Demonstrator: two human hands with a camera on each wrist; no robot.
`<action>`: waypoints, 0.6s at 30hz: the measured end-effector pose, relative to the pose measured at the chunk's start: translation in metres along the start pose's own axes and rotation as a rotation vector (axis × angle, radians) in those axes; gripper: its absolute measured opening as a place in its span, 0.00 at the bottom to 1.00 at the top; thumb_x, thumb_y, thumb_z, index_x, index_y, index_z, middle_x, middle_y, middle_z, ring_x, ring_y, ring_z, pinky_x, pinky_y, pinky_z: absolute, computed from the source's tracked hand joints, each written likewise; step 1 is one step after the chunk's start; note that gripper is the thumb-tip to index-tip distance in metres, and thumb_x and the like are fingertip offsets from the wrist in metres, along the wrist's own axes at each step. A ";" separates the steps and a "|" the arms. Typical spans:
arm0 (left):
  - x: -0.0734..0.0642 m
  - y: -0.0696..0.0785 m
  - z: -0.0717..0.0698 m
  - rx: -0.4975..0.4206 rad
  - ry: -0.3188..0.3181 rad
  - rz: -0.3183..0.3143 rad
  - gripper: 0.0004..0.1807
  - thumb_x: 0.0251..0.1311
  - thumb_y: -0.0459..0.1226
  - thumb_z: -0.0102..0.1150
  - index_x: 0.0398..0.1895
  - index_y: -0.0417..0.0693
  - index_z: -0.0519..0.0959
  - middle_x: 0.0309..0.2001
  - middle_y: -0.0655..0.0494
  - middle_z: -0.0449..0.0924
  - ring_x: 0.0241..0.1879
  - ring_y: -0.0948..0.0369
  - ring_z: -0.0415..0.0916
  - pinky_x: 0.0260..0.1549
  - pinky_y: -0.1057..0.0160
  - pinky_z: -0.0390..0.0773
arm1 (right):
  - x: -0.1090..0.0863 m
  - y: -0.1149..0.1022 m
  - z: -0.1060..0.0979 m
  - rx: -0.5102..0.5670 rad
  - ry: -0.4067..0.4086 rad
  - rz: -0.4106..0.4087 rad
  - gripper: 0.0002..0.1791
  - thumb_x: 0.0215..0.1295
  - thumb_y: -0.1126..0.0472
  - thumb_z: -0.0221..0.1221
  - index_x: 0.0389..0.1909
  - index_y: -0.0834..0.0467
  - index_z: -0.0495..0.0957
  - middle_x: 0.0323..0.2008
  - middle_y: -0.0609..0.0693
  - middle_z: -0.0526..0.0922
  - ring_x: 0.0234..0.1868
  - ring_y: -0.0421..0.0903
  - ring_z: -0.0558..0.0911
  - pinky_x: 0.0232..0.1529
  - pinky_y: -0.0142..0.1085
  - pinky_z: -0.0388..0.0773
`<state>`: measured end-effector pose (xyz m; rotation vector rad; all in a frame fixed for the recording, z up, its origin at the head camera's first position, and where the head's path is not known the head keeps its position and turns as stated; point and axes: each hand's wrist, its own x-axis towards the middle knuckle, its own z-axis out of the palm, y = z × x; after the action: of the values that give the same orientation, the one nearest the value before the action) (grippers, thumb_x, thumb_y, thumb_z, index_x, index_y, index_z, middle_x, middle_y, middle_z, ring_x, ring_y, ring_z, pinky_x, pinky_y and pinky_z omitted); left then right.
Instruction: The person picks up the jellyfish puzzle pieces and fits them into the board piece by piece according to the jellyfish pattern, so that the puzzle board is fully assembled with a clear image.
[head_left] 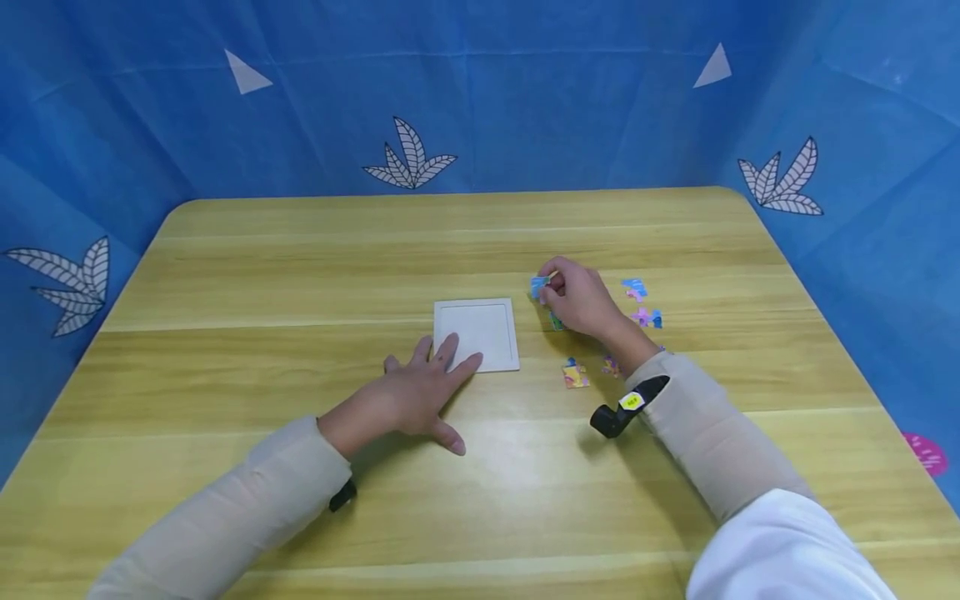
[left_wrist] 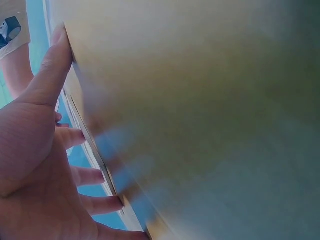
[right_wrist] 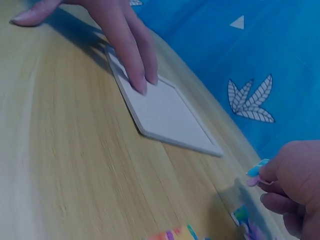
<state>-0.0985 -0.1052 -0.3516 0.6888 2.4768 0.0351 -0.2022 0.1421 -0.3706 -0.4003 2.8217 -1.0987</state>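
Observation:
A square white puzzle frame (head_left: 487, 333) lies flat in the middle of the table. My left hand (head_left: 416, 387) rests at its left side with fingers spread, and two fingertips (right_wrist: 138, 85) touch its inner surface in the right wrist view. To the frame's right, my right hand (head_left: 581, 300) pinches a blue jigsaw piece (head_left: 538, 286) between thumb and fingers. In the right wrist view that puzzle piece (right_wrist: 257, 170) also shows some pink and is held just above the table. Below the right hand lies a green jigsaw piece (head_left: 556, 321), partly covered.
Several loose jigsaw pieces lie around the right forearm: a blue and pink one (head_left: 634, 287), a pink and dark blue one (head_left: 647, 317), a yellow one (head_left: 575, 374) and one beside the wrist (head_left: 611, 366). Blue cloth (head_left: 525, 100) hangs behind the wooden table (head_left: 300, 267).

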 end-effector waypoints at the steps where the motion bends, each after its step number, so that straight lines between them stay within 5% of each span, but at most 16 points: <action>1: 0.000 0.000 0.000 0.000 -0.002 -0.001 0.65 0.35 0.69 0.62 0.75 0.64 0.37 0.75 0.45 0.30 0.72 0.38 0.35 0.51 0.26 0.57 | 0.000 -0.002 0.002 0.006 -0.004 -0.002 0.12 0.66 0.64 0.54 0.49 0.62 0.73 0.35 0.57 0.81 0.33 0.48 0.79 0.33 0.38 0.75; 8: 0.000 0.000 0.000 0.004 -0.016 -0.026 0.65 0.35 0.70 0.62 0.75 0.65 0.37 0.76 0.45 0.30 0.72 0.38 0.35 0.52 0.26 0.56 | 0.002 -0.013 0.012 0.064 -0.054 -0.016 0.11 0.66 0.62 0.54 0.48 0.61 0.75 0.33 0.54 0.81 0.24 0.46 0.74 0.25 0.35 0.71; 18: 0.000 0.000 -0.001 0.027 -0.013 -0.015 0.65 0.35 0.71 0.60 0.75 0.64 0.37 0.76 0.45 0.30 0.72 0.37 0.36 0.51 0.26 0.57 | 0.006 -0.030 0.030 0.143 -0.114 0.033 0.13 0.66 0.62 0.55 0.49 0.61 0.76 0.34 0.55 0.82 0.28 0.45 0.81 0.27 0.34 0.74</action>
<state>-0.0992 -0.1049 -0.3511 0.6802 2.4741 -0.0082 -0.1968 0.0996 -0.3718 -0.3895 2.6227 -1.2209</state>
